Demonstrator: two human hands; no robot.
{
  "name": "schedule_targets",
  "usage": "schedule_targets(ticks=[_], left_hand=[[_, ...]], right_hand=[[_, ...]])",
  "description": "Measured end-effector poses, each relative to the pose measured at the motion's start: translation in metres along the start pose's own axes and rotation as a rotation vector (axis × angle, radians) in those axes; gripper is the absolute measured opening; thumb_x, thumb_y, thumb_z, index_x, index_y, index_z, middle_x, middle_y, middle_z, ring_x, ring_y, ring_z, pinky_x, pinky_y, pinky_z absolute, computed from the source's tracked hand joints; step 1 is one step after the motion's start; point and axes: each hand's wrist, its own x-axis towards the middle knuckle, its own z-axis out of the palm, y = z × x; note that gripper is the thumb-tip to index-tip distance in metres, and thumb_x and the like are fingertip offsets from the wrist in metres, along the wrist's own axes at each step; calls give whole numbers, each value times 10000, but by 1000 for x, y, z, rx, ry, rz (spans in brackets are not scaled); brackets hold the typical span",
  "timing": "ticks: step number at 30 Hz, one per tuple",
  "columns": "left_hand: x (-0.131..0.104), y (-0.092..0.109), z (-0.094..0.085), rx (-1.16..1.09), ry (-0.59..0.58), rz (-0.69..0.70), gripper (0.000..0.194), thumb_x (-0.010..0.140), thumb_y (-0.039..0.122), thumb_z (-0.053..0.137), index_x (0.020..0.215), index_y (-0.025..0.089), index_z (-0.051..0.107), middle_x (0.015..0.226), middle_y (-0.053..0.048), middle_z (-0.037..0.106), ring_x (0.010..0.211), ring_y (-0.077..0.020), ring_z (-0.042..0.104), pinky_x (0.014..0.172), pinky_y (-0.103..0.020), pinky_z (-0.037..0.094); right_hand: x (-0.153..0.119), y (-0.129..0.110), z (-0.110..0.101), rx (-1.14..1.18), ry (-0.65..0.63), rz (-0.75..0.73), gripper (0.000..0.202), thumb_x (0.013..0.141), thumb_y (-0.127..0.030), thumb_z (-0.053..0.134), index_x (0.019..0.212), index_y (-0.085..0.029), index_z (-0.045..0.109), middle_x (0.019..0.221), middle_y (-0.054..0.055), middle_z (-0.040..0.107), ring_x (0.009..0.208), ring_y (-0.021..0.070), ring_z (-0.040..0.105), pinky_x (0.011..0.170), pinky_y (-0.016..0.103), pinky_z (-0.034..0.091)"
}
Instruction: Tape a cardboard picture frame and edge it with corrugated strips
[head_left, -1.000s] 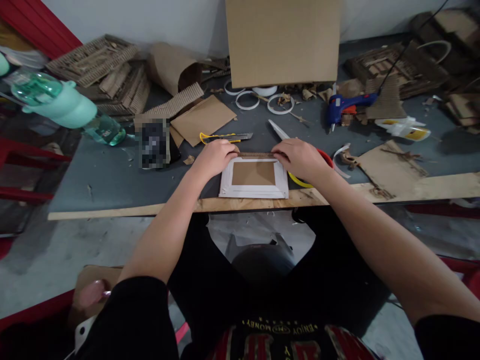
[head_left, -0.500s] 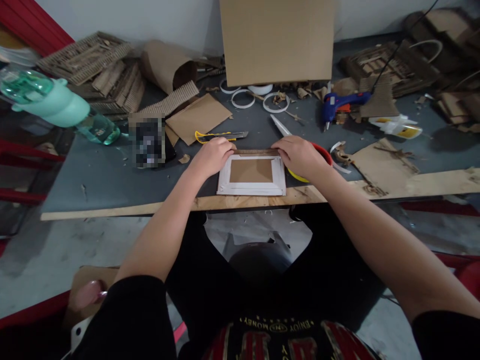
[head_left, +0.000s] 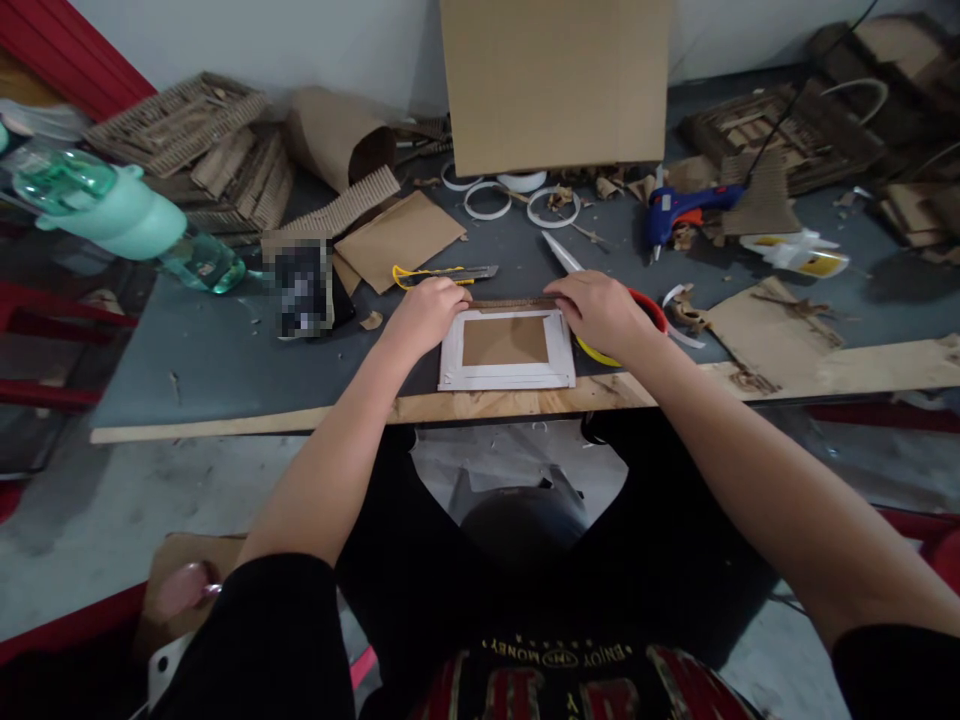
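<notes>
A cardboard frame (head_left: 506,378) with white strips around a brown middle lies at the table's front edge. Along its far side runs a narrow strip of corrugated cardboard (head_left: 512,302). My left hand (head_left: 433,308) has its fingers closed on the left end of this strip, at the far left corner. At the far right corner, my right hand (head_left: 596,305) pinches the other end. Just beyond my left hand lies a yellow utility knife (head_left: 446,274). Scissors (head_left: 561,252) with red and yellow handles lie partly hidden under my right hand and forearm.
A blue glue gun (head_left: 679,212) and a white glue bottle (head_left: 799,252) lie at the right. A green water bottle (head_left: 135,215) is at the left, near stacked corrugated pieces (head_left: 225,180). White tape rings (head_left: 487,201) and a large cardboard sheet (head_left: 556,85) are at the back.
Both hands keep their hold at the frame's far corners. The whole view has shifted slightly; nothing on the table has visibly moved.
</notes>
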Motion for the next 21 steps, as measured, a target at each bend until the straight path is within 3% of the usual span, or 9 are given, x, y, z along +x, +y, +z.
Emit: schedule_targets(ticks=[5, 10, 16, 21], left_hand=[[-1, 0, -4, -63, -27, -8, 221, 1051, 125, 641, 1151, 139, 838, 1167, -142, 841, 1177, -304, 796, 1054, -439, 624], [-9, -13, -21, -182, -146, -40, 428, 999, 7, 541, 1291, 163, 813, 1315, -112, 826, 1233, -241, 783, 1113, -395, 599], [-13, -20, -25, -161, -103, -131, 273, 1031, 148, 624, 1186, 149, 849, 1180, -114, 855, 1082, -259, 809, 1024, -413, 620], [-11, -16, -24, -185, -102, -103, 257, 1055, 184, 613, 1154, 167, 850, 1174, -103, 855, 1122, -264, 799, 1044, -421, 605]], right_hand=[[1, 2, 2, -28, 23, -15, 423, 1035, -143, 435, 1256, -191, 792, 1245, 135, 809, 1183, 321, 745, 1108, 522, 576], [1, 3, 2, -4, 28, 1, 432, 1016, -130, 452, 1257, -181, 806, 1235, 151, 813, 1176, 326, 755, 1096, 535, 587], [1, 1, 0, -10, 7, 27, 441, 1023, -133, 441, 1262, -171, 809, 1238, 156, 809, 1195, 330, 757, 1112, 543, 585], [1, 0, -1, -9, 9, 22, 443, 1038, -154, 427, 1272, -158, 804, 1252, 177, 806, 1202, 354, 751, 1116, 578, 580]])
